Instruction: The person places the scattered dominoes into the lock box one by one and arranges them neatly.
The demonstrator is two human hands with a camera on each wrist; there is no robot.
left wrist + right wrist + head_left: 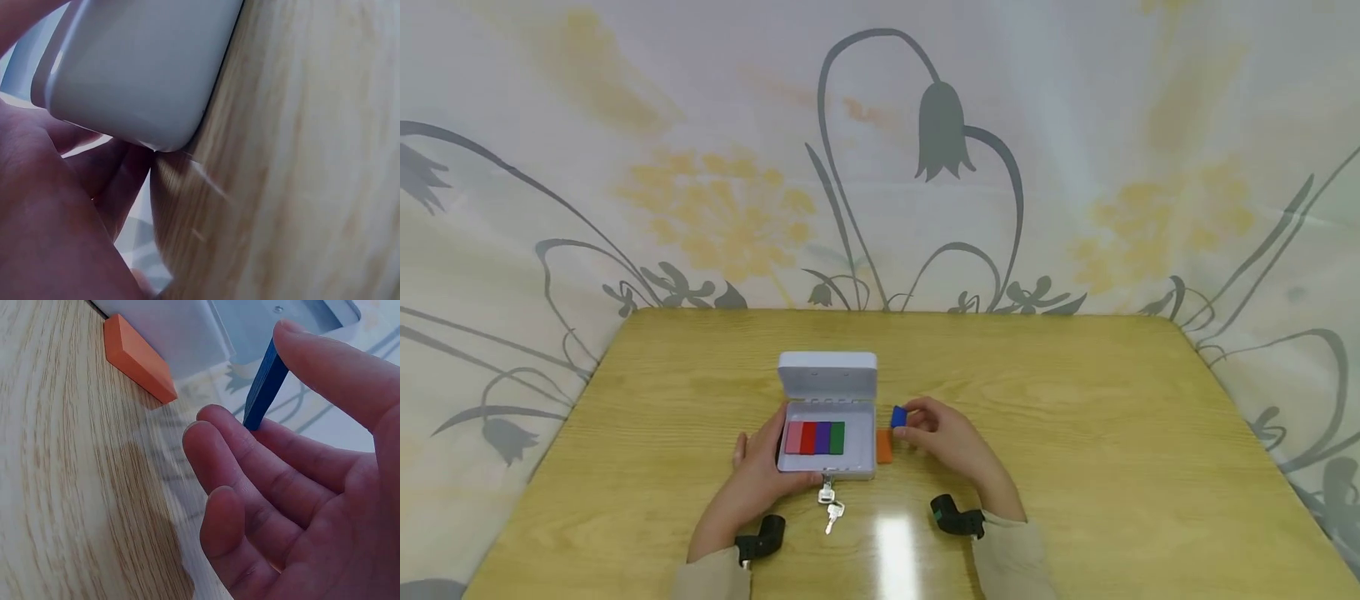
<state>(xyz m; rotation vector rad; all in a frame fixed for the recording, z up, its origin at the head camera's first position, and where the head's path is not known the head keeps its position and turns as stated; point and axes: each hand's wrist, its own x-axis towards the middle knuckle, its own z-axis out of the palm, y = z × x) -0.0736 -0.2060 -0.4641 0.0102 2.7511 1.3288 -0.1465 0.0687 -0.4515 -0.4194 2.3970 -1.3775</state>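
A white metal box [859, 442] stands on the table with its lid [827, 375] raised. Pink [793, 437], red [808, 438], purple [823, 438] and green [837, 438] blocks lie side by side inside it, toward the left. My left hand [765, 462] grips the box's left side, thumb along the front; the left wrist view shows fingers against the box's wall [131, 75]. My right hand [951, 437] pinches a blue block [267, 387] between thumb and fingers, just right of the box. Below it an orange block [884, 447] lies beside the box's right wall.
Two keys [833, 512] hang at the box's front lock, one lying on the wooden table [1075, 400]. Black wrist cameras [955, 517] sit on both sleeves. A wall covering [880, 167] with printed flowers rises behind the table.
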